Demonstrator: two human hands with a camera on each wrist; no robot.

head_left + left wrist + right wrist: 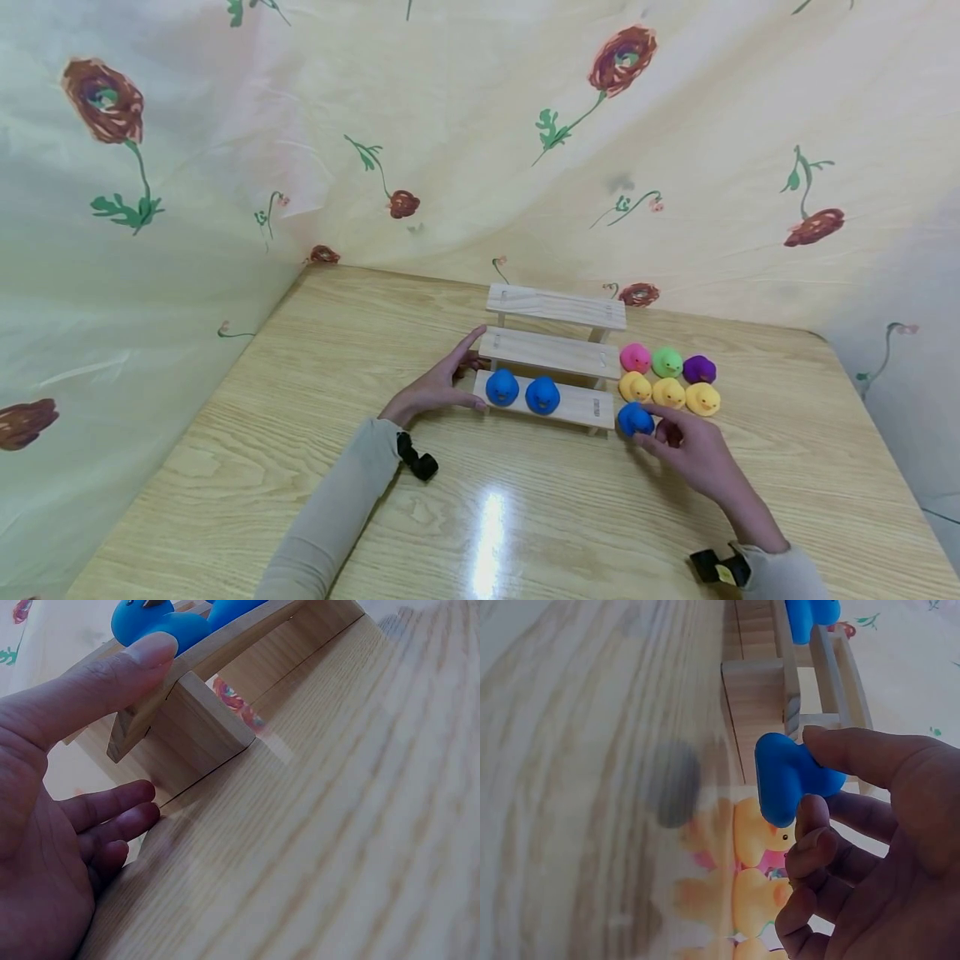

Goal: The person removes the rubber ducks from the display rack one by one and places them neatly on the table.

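A three-step wooden display stand [550,353] is on the table, with two blue rubber ducks [502,387] side by side on its lowest step. My left hand [437,388] is at the stand's left end. In the left wrist view its thumb [112,690] lies along the lowest step's end, and the other fingers sit loosely beside the leg. To the right of the stand, my right hand [697,454] pinches another blue rubber duck [635,419] between thumb and fingers. The right wrist view shows this duck [784,776] raised off the table.
Just right of the stand are three yellow ducks [669,393] in a row. Behind them sit a pink duck [636,357], a green duck [667,362] and a purple duck [700,369]. A flowered cloth [465,125] hangs behind the wood-grain table [420,533].
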